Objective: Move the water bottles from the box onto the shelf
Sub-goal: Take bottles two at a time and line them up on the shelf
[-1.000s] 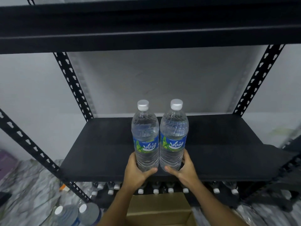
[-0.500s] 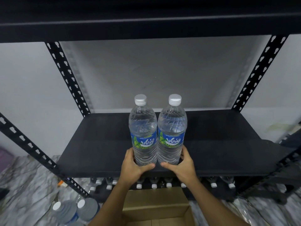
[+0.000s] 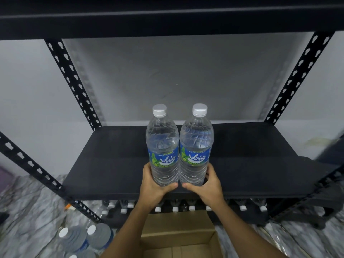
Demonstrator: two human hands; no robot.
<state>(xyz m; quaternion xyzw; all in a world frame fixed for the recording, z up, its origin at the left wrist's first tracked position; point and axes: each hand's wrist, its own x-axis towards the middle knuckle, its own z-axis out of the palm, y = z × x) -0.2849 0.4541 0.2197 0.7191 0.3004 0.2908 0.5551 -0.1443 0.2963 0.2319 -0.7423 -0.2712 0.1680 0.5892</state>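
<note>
The left hand wraps the lower part of the left bottle, thumb curled across the front of its base. The right hand grips the right bottle the same way. Both bottles stand upright at centre frame, sides touching. They are clear, with silver caps and blue-green labels, at the front of the black shelf. Whether their bases rest on it I cannot tell. An open cardboard box sits at the bottom centre. More bottles lie on the marbled floor at lower left. A grey wall is behind.
</note>
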